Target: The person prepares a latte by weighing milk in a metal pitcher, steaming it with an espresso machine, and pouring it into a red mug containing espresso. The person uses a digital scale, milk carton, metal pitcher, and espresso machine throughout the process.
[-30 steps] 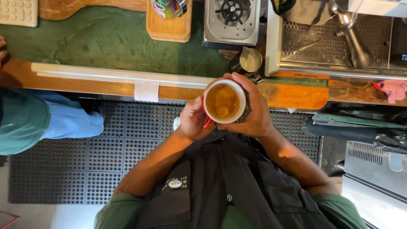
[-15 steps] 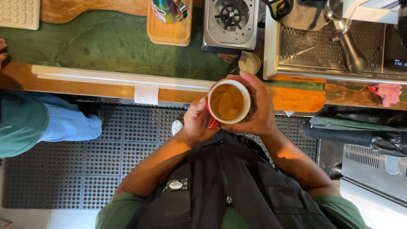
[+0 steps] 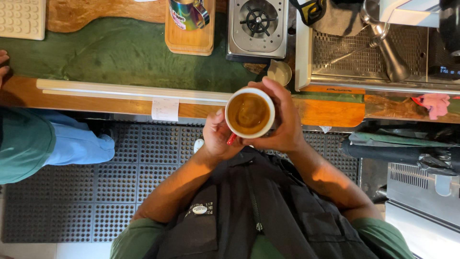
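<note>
A white cup with a red outside (image 3: 249,113) holds brown coffee with pale crema. I hold it in front of my chest, just at the wooden edge of the green counter (image 3: 120,57). My left hand (image 3: 216,136) grips the cup's left side and handle. My right hand (image 3: 283,120) wraps around its right side, thumb over the far rim. My black apron (image 3: 249,211) fills the lower view below the cup.
An espresso machine with drip grate (image 3: 364,52) and steam wand stands at the right. A grinder top (image 3: 258,26), a small round lid (image 3: 280,72), an iridescent pitcher (image 3: 189,13) on a wooden tray, and a pink cloth (image 3: 435,103) lie about. Another person in green and blue (image 3: 38,144) stands left on the rubber mat.
The cup and both hands have shifted slightly up and to the right, toward the counter edge. The other person at the left has stayed put.
</note>
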